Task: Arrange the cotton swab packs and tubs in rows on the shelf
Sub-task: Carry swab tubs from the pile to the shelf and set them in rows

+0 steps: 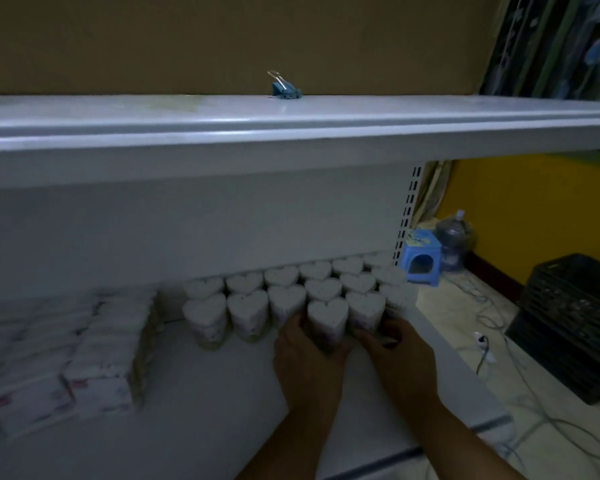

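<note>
Several heart-shaped cotton swab tubs [284, 292] stand in rows at the back right of the white shelf [205, 403]. One front tub [327, 318] stands between my hands. My left hand [305, 362] curls round its left side and base. My right hand [395, 351] curls against the base of the neighbouring tub [366, 308] on the right. Flat cotton swab packs [97, 348] lie stacked in rows on the left of the shelf. The lower parts of the held tubs are hidden by my fingers.
An upper shelf [291, 133] overhangs, with a blue binder clip [286, 89] on it. To the right on the floor are a blue stool [421, 256], a water bottle [454, 240], a black crate [572, 327] and loose cables [485, 355].
</note>
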